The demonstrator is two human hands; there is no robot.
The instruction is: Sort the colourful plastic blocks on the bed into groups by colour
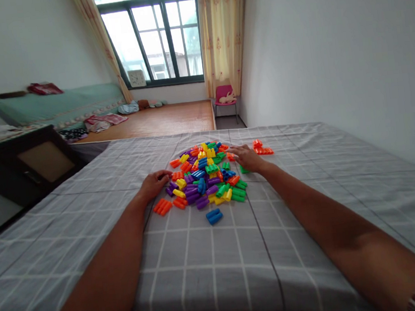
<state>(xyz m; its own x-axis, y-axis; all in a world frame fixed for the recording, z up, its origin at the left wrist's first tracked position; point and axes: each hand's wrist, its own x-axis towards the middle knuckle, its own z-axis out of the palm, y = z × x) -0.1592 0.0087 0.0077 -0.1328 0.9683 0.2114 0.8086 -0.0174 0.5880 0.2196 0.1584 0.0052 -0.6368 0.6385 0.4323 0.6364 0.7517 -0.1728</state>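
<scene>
A loose heap of colourful plastic building blocks [212,168], made of short joined tubes in orange, yellow, green, blue and purple, lies on a checked grey cloth. At the heap's left edge rests my left hand [154,184], fingers loosely extended beside an orange block [177,176], with no block seen in it. On the far right side, my right hand [247,157] reaches over the heap's edge, fingers stretched out by another small orange block; the palm side is hidden. Under its wrist a green block [244,169] partly shows.
Orange blocks joined together [262,148] lie right of my right hand. A blue block [214,216] sits apart in front of the heap. Beyond the cloth-covered table [213,274] are a bed [173,119], a pink chair [224,93] and a dark cabinet [17,162].
</scene>
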